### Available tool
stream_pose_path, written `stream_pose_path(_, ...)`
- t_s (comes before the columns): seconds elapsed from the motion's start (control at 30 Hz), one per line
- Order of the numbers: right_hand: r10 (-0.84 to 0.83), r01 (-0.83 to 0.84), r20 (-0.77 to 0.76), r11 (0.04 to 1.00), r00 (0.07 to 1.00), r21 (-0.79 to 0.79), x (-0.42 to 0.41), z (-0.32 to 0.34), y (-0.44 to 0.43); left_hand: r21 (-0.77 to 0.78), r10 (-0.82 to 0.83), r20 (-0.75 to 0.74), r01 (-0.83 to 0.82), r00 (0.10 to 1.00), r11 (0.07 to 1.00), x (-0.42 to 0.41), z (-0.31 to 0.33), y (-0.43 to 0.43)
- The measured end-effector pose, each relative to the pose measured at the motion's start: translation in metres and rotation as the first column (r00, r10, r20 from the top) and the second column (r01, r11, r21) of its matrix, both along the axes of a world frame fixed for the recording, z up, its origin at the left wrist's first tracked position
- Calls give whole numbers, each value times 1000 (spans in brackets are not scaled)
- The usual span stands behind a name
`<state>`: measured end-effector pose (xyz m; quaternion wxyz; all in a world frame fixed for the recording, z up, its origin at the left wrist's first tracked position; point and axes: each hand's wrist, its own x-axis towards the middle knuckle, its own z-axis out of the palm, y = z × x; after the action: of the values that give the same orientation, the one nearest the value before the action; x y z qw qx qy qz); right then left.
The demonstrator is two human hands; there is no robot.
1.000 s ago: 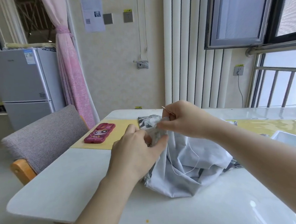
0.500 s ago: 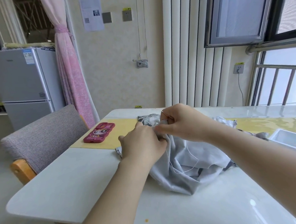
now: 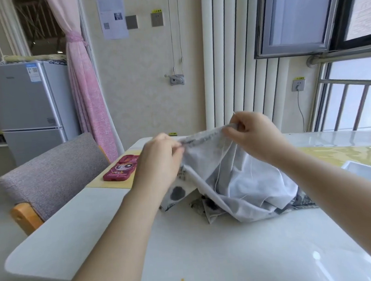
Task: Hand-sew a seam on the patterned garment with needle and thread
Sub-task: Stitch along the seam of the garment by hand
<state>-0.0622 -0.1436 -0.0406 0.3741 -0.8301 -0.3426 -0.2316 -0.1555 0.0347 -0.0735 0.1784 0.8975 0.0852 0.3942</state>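
Your left hand (image 3: 159,155) and right hand (image 3: 253,134), held apart above the white surface (image 3: 208,247), each pinch the top edge of the patterned garment (image 3: 243,180), stretching it taut between them. The rest of it lies heaped on the surface below. White thread (image 3: 220,170) hangs down from your right hand. A red phone (image 3: 122,168) lies to the left.

Needle (image 3: 234,114) tiny sliver above right hand (image 3: 256,136); left hand (image 3: 159,161) fingertips hidden behind garment (image 3: 236,176)
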Motion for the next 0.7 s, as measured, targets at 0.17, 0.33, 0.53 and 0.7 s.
stream_pose_path(0.17,6,-40,118,959,993,281,-3,33,0,59,-56,407,35,912,998,1,56,-6)
stream_pose_path(0.33,70,-80,58,981,996,179,-1,7,-10,-176,-261,121,280,958,944,-7,7,0)
stream_pose_path(0.53,188,-205,-153,973,970,-105,-8,-49,-20,-504,-448,-156,319,880,802,-37,-71,4)
stream_pose_path(0.7,252,-283,-230,953,940,-112,-19,-55,-19,-655,-478,-172,263,861,709,-47,-79,4)
